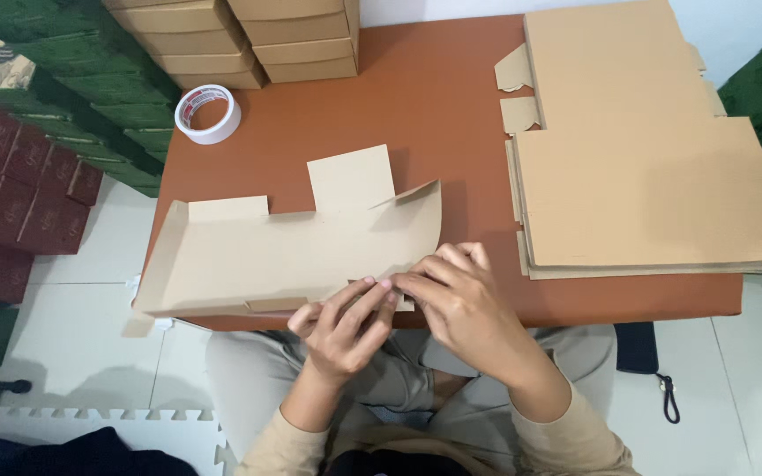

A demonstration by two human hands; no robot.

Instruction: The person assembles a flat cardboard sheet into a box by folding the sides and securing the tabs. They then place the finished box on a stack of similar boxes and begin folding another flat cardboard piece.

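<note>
Pinching near flap of die-cut cardboard box blank (293, 251) with left hand (346, 326) and right hand (460, 304), creasing it; flat blank stack (654, 176) right of it.

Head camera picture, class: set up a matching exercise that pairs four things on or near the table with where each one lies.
Things:
1. roll of tape
2. stack of flat cardboard sheets
3. part-folded cardboard blank
4. dark red boxes

Places:
A. at the table's near edge, under both hands
B. on the table's right side
C. off the table, to the left
D. on the table's far left part, beside the stacked tan boxes

Pairs: 1-D, 2-B, 3-A, 4-C. The left hand and right hand both pinch the blank's near edge.
</note>
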